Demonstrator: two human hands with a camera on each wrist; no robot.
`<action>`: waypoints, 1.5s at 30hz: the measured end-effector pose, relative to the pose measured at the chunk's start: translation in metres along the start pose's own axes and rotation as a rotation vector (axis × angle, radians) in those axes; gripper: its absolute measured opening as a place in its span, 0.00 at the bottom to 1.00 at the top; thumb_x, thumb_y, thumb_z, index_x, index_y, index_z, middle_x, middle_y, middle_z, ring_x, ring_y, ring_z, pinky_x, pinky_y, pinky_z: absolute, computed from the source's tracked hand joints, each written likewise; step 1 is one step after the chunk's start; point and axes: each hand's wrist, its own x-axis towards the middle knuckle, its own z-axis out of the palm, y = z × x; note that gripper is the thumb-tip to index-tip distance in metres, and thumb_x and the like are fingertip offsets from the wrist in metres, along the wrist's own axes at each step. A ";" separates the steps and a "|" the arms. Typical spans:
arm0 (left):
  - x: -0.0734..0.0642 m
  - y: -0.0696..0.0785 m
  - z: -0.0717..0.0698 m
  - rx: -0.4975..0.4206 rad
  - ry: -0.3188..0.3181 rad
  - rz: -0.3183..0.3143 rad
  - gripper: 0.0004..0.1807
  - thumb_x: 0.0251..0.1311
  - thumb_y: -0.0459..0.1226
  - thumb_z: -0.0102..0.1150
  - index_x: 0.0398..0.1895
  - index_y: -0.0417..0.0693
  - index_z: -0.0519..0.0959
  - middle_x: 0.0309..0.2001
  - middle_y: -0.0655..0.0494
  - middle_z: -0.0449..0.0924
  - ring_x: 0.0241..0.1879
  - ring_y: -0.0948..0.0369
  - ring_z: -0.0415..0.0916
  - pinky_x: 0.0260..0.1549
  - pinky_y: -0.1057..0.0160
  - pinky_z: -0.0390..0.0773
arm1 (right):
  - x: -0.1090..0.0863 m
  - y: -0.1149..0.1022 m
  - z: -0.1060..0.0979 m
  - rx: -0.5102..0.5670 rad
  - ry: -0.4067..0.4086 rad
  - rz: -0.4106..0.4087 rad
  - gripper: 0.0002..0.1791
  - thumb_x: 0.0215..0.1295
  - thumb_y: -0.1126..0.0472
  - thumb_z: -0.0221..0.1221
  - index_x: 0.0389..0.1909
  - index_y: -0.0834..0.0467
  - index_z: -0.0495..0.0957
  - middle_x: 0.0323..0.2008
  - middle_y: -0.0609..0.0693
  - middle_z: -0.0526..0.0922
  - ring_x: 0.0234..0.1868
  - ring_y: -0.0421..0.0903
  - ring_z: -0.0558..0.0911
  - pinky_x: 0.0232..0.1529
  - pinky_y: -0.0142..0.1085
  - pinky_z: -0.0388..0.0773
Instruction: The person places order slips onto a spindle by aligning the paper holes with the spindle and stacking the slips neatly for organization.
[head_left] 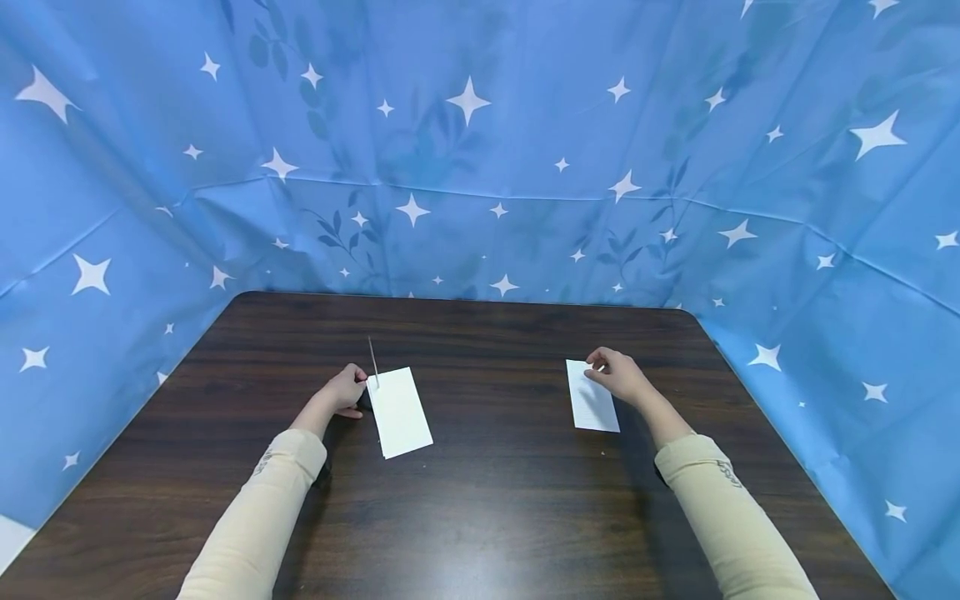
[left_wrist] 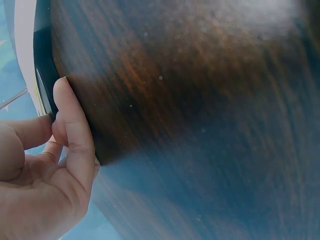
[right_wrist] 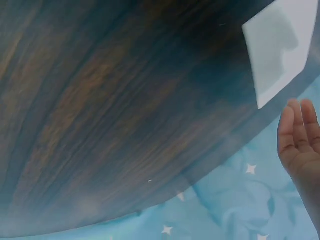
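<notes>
On the left of the table lie white paper sheets, with the thin metal rod of a receipt spike standing up at their upper left corner. Its black base shows under the sheets' edge in the left wrist view. My left hand grips that base at its side, thumb and fingers on its edge. Further right, another white sheet lies flat. Over its top right part hovers my right hand, fingers loosely bent with nothing between them. The right wrist view shows its fingers apart from the sheet.
The dark wood-grain table carries both paper spots. A blue curtain with white stars hangs behind the table and along its sides. Tiny light specks dot the tabletop.
</notes>
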 end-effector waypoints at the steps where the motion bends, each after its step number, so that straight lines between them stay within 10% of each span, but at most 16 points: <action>1: 0.009 -0.008 0.001 -0.013 0.006 0.004 0.08 0.72 0.38 0.37 0.49 0.47 0.58 0.35 0.44 0.59 0.23 0.54 0.65 0.25 0.55 0.86 | 0.000 0.002 0.000 -0.012 -0.003 0.005 0.17 0.64 0.62 0.57 0.47 0.71 0.73 0.43 0.67 0.78 0.42 0.59 0.78 0.42 0.49 0.78; 7: 0.020 -0.017 0.003 -0.031 -0.013 0.004 0.10 0.72 0.41 0.40 0.49 0.49 0.58 0.29 0.46 0.61 0.17 0.60 0.63 0.24 0.56 0.86 | -0.005 0.015 0.002 -0.119 -0.084 0.032 0.32 0.61 0.56 0.62 0.58 0.74 0.65 0.59 0.74 0.67 0.61 0.69 0.66 0.61 0.59 0.66; 15: -0.067 0.046 0.002 -0.011 -0.045 0.089 0.09 0.73 0.41 0.36 0.49 0.46 0.59 0.29 0.44 0.58 0.18 0.59 0.58 0.21 0.60 0.84 | -0.007 0.020 0.000 -0.155 -0.168 0.045 0.44 0.58 0.50 0.64 0.64 0.75 0.57 0.65 0.76 0.57 0.66 0.70 0.58 0.67 0.60 0.58; 23: -0.026 0.016 0.005 -0.013 -0.013 0.046 0.10 0.72 0.42 0.39 0.49 0.48 0.59 0.32 0.42 0.59 0.20 0.57 0.63 0.23 0.58 0.85 | -0.014 0.016 -0.003 -0.136 -0.314 0.043 0.53 0.51 0.49 0.69 0.66 0.77 0.51 0.67 0.77 0.50 0.68 0.72 0.52 0.69 0.61 0.54; 30: -0.087 0.073 0.003 0.011 -0.016 0.023 0.07 0.73 0.37 0.35 0.49 0.45 0.58 0.33 0.42 0.59 0.20 0.58 0.62 0.23 0.60 0.85 | -0.012 0.017 0.002 -0.139 -0.330 0.059 0.58 0.45 0.46 0.71 0.65 0.78 0.52 0.67 0.77 0.49 0.68 0.71 0.51 0.70 0.60 0.52; 38: -0.029 0.024 0.001 -0.017 -0.005 0.045 0.07 0.72 0.39 0.36 0.47 0.46 0.58 0.30 0.45 0.58 0.19 0.58 0.63 0.21 0.61 0.85 | -0.014 0.010 0.003 -0.196 -0.317 0.088 0.49 0.49 0.55 0.71 0.64 0.77 0.55 0.65 0.76 0.56 0.66 0.70 0.58 0.68 0.58 0.59; 45: -0.036 0.028 0.001 -0.009 -0.008 0.038 0.08 0.73 0.40 0.36 0.48 0.46 0.58 0.32 0.43 0.58 0.20 0.57 0.63 0.23 0.60 0.85 | -0.013 0.010 0.001 -0.162 -0.259 0.081 0.48 0.45 0.62 0.73 0.63 0.76 0.57 0.63 0.75 0.61 0.64 0.70 0.62 0.65 0.59 0.62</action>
